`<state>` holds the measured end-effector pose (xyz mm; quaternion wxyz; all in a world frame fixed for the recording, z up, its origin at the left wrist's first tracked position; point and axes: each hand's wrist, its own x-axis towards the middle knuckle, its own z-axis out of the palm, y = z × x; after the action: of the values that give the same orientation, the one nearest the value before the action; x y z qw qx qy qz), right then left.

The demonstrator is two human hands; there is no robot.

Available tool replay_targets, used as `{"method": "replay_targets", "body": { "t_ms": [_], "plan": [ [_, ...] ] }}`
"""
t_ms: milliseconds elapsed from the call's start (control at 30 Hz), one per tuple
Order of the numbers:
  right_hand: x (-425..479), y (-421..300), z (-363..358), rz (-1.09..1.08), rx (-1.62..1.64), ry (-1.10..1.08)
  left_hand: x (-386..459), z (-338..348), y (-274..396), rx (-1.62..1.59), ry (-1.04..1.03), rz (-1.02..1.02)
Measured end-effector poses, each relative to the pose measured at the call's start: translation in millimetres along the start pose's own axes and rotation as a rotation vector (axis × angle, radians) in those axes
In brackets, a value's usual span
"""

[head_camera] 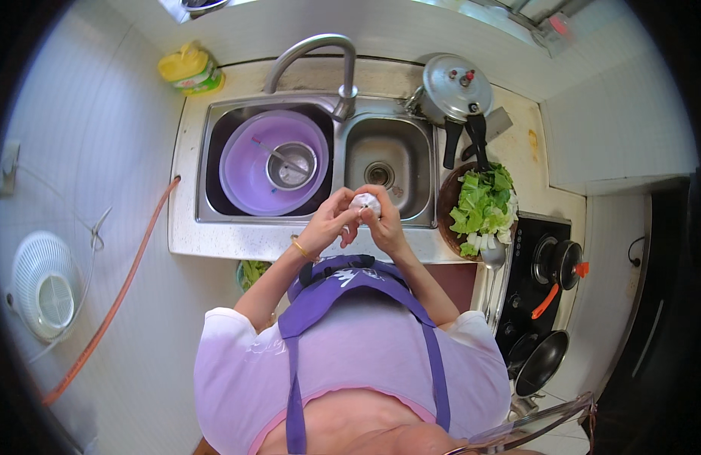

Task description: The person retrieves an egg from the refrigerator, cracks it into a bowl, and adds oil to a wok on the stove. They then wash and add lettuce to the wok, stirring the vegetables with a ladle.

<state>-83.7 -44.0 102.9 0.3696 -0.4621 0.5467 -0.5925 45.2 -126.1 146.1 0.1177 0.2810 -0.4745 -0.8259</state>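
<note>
A whitish garlic bulb is held between my two hands above the front rim of the sink. My left hand, with a gold bangle at its wrist, grips the bulb from the left. From the right, the thumb and curled fingers of my right hand press on it. Just beyond my hands lies the small steel basin with its drain. To the left, a purple plastic tub fills the larger basin, holding a small metal bowl with a thin-handled utensil across it.
A curved faucet rises behind the sink. A pressure cooker, a cleaver and a basket of cut leafy greens stand at right. Beyond them, a gas stove bears pans. A yellow jug stands back left.
</note>
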Motion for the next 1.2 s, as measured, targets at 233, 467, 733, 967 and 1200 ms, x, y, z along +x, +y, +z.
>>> {"method": "replay_targets", "body": {
  "t_ms": [233,467,733,967,1200],
  "plan": [
    [-3,12,3,-0.045,-0.188,0.121,16,1,-27,-0.126,0.004,-0.011],
    [7,18,1,-0.030,-0.173,0.206,41,0,-42,0.000,0.158,0.093],
    [9,31,6,-0.003,-0.184,0.308,51,-2,-54,-0.140,0.227,0.066],
    [13,45,13,0.107,-0.153,0.348,60,-10,-63,-0.184,0.324,0.016],
    [25,52,15,0.240,0.045,0.386,67,-8,-74,-0.238,0.362,0.051]
  ]
}}
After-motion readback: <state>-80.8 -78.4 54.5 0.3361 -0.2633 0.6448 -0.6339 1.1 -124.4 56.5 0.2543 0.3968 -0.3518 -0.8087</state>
